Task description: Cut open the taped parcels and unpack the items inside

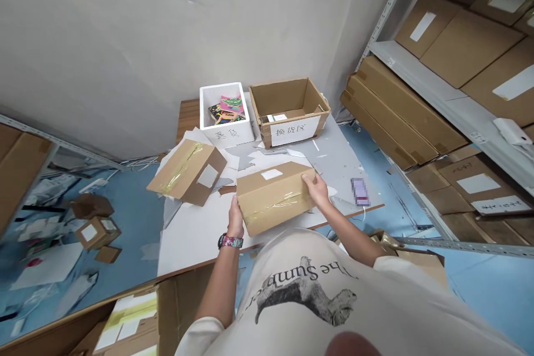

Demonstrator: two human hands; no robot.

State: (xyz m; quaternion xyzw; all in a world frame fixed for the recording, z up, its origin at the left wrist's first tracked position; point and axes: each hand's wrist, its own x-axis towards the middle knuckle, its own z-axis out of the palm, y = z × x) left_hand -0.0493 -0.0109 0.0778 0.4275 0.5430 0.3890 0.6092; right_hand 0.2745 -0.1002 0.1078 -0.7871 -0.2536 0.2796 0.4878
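Note:
A taped cardboard box (271, 203) is held between my two hands over the near part of the table, tilted with its taped seam toward me. My left hand (236, 219) presses against its left end, a patterned watch on the wrist. At the opposite end, my right hand (317, 190) grips the upper right corner, thumb on the top. A white label lies on the box's far face. To the left rests a second cardboard box (187, 169), also taped, with a white label on its side. The undersides of my fingers are hidden by the held box.
At the back of the table (196, 245) stand a white foam bin (227, 130) with colourful items and an open, labelled carton (292, 117). A blurred phone (359, 192) lies at the right. Loaded shelving (442, 83) rises on the right; scraps and small boxes (98, 231) litter the left floor.

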